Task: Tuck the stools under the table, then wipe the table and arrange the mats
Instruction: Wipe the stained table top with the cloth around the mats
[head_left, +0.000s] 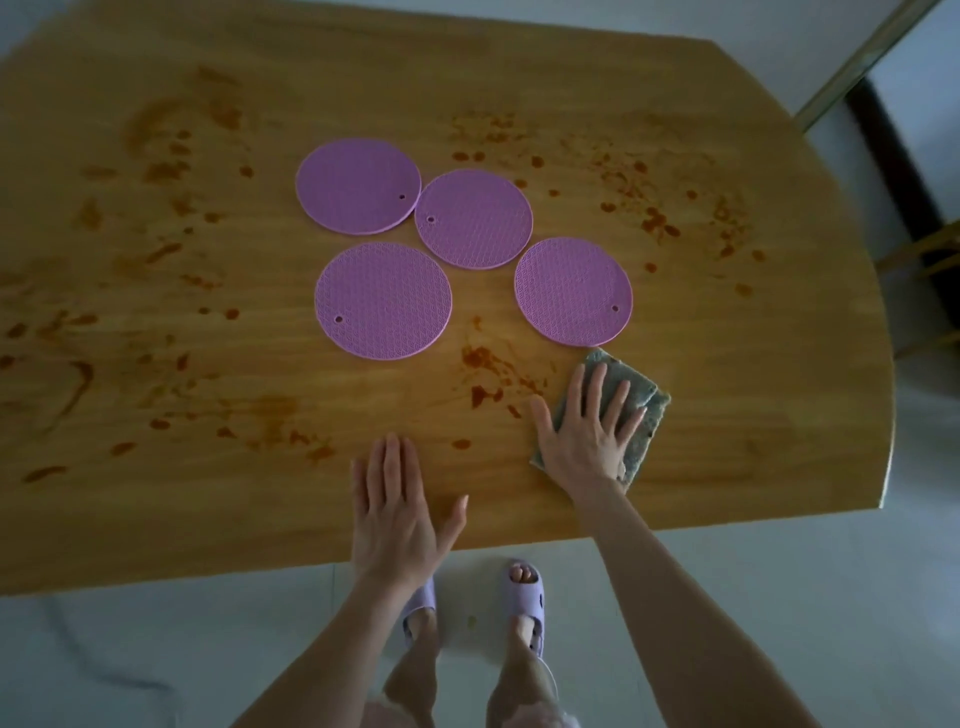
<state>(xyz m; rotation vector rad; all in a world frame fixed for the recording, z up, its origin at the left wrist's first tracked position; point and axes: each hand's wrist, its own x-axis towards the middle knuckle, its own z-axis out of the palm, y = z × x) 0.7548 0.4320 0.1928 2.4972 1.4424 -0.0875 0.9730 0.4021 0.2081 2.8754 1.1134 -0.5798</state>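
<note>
Several round purple mats lie in a loose cluster mid-table: one at the back left (358, 186), one right of it (474, 218), one in front (383, 300), one at the right (573, 291). The wooden table (753, 395) is smeared with brown stains on the left, the right and near the front middle (483, 384). My right hand (587, 426) presses flat, fingers spread, on a grey-green cloth (647, 415) just in front of the rightmost mat. Flat on the bare wood near the front edge rests my left hand (397, 514), holding nothing. No stool is in view.
The table's front edge runs just below my hands, with pale floor and my feet in lilac slippers (524, 597) beneath. Beyond the table's right edge stand a dark frame (893, 156) and wooden slats (940, 254).
</note>
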